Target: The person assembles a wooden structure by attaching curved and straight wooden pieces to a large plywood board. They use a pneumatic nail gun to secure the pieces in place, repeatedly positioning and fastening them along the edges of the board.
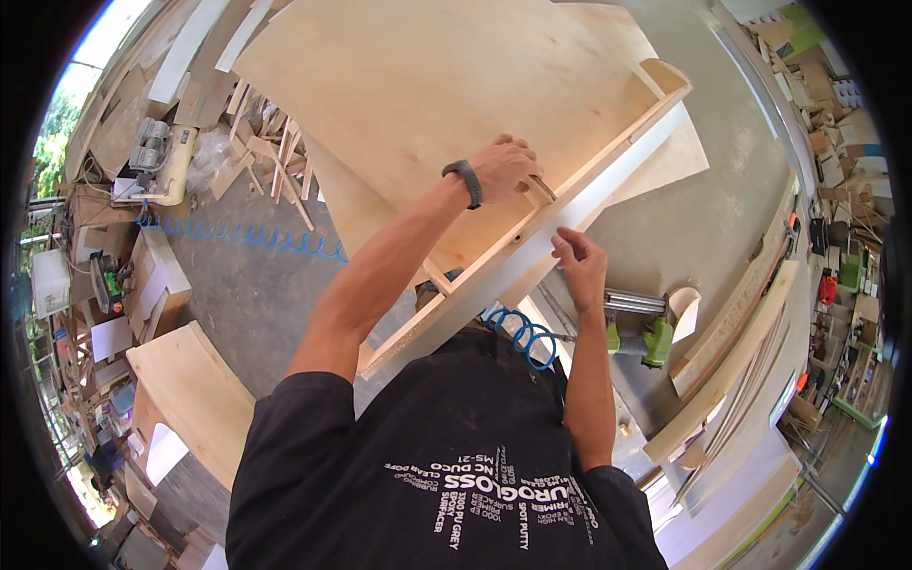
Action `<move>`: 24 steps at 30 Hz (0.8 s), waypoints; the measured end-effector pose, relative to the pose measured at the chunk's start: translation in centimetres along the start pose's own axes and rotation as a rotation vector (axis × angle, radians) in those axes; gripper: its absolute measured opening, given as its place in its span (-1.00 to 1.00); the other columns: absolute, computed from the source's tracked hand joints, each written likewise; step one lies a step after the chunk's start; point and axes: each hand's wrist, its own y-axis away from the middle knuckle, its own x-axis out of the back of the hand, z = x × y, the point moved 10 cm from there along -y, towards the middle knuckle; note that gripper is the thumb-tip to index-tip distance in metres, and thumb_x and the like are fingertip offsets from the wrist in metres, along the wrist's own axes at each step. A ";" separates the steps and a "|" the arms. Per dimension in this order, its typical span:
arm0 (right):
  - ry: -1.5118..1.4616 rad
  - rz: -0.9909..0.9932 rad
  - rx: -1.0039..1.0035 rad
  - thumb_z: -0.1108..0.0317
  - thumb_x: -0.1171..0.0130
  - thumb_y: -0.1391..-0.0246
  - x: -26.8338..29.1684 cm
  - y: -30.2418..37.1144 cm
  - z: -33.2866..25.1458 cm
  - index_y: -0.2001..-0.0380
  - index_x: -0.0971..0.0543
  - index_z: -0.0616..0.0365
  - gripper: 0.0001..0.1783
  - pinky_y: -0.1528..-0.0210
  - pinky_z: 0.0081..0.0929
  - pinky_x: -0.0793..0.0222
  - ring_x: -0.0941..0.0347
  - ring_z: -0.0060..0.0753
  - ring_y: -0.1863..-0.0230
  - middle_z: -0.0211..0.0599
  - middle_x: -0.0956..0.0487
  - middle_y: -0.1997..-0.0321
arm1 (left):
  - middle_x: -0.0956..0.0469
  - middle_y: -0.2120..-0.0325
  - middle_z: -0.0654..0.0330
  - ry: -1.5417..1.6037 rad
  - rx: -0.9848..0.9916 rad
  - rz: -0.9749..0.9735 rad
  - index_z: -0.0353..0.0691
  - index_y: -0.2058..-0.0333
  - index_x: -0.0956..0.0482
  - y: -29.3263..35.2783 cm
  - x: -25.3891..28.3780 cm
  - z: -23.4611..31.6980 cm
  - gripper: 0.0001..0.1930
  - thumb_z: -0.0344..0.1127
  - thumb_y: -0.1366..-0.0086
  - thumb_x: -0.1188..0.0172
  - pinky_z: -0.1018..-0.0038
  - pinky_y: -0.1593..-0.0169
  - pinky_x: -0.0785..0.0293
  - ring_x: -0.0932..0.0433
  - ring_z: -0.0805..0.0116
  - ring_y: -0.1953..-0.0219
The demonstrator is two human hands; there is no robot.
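A large pale plywood panel (pixel 418 104) lies in front of me, with a wooden frame strip (pixel 570 180) along its near right edge. A white board (pixel 589 195) runs beside that strip. My left hand (pixel 503 166), with a dark band on its wrist, is closed over a small flat brown piece (pixel 541 189) at the strip's inner side. To the right of the white board is my right hand (pixel 581 266), its fingers curled with the thumb and fingertips close together. Whatever those fingers may hold is too small to make out.
Below the board hangs a blue coiled hose (pixel 522 337). A green-and-silver tool (pixel 654 340) lies to the right, beside long timber boards (pixel 731 356). At left stand a small compressor (pixel 171 157) and a plywood box (pixel 195 394). Wood offcuts (pixel 280 161) litter the floor.
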 end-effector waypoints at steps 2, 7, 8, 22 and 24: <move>0.017 0.061 0.026 0.31 -0.33 -0.25 -0.2 0.9 0.6 0.01 -0.71 0.36 -0.64 0.25 -0.50 -0.55 -0.66 -0.49 0.26 -0.19 -0.74 0.26 | -0.70 0.23 0.10 0.081 -0.007 -0.031 -0.18 0.20 -0.74 -0.7 -0.6 -0.3 -0.78 -0.42 -0.14 -0.38 0.19 -0.14 -0.45 -0.63 0.08 0.06; -0.013 0.349 -0.048 0.37 -0.33 -0.24 3.3 5.7 5.2 -0.03 -0.67 0.36 -0.65 0.09 -0.43 -0.56 -0.65 -0.37 0.11 -0.17 -0.72 0.09 | -0.73 0.27 0.04 0.285 0.023 -0.085 -0.24 0.21 -0.74 -1.0 -1.4 -0.7 -0.77 -0.51 -0.13 -0.29 0.18 0.07 -0.56 -0.66 -0.03 0.17; 0.002 0.468 -0.083 0.38 -0.34 -0.23 5.2 7.4 6.6 -0.02 -0.67 0.35 -0.66 0.03 -0.41 -0.55 -0.63 -0.36 0.08 -0.18 -0.71 0.07 | -0.73 0.28 0.03 0.293 0.036 -0.127 -0.23 0.20 -0.75 -1.3 -1.5 -0.8 -0.76 -0.53 -0.12 -0.28 0.17 0.08 -0.56 -0.66 -0.03 0.18; -0.430 1.052 -0.488 0.34 -0.51 -0.01 19.3 16.0 22.6 0.16 -0.60 0.39 -0.59 0.21 -0.09 -0.70 -0.65 -0.16 0.22 -0.12 -0.65 0.15 | -0.71 0.36 -0.03 0.423 -0.159 -0.202 -0.27 0.23 -0.76 -2.8 -2.5 0.2 -0.81 -0.52 -0.14 -0.35 0.13 0.21 -0.53 -0.65 -0.08 0.29; -0.445 1.030 -0.539 0.42 -0.51 0.07 19.6 16.0 23.4 0.22 -0.61 0.39 -0.62 0.25 -0.18 -0.72 -0.66 -0.18 0.29 -0.17 -0.66 0.21 | -0.71 0.37 -0.02 0.407 -0.156 -0.205 -0.25 0.22 -0.77 -2.8 -2.4 0.1 -0.81 -0.50 -0.15 -0.37 0.14 0.23 -0.53 -0.65 -0.07 0.31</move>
